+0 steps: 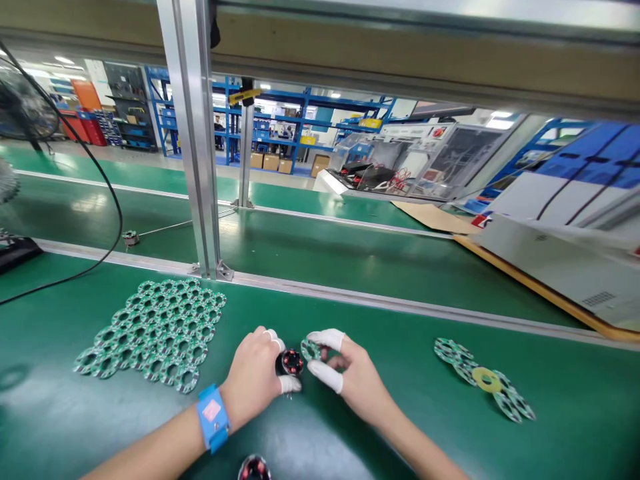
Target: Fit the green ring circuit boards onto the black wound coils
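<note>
My left hand [260, 367], with white finger cots and a blue wrist strap [213, 417], is closed around a small motor stator [291, 362] with copper-red windings and a black body. Just to its right, my right hand [345, 370] pinches a green ring-shaped circuit board [311, 349] between cotted thumb and fingers. The board and the stator are close together but look apart. Near the bottom edge a second wound stator [255, 469] stands partly cut off by the frame. To the left lies a sheet of many ring boards [165, 327] arranged in rows.
On the right are loose ring boards [510, 400] and a yellow ring [487, 379]. A metal post [193, 147] rises behind the left hand from an aluminium rail [325, 295]. A black cable [113, 193] curves at left. A grey panel [565, 267] leans at right.
</note>
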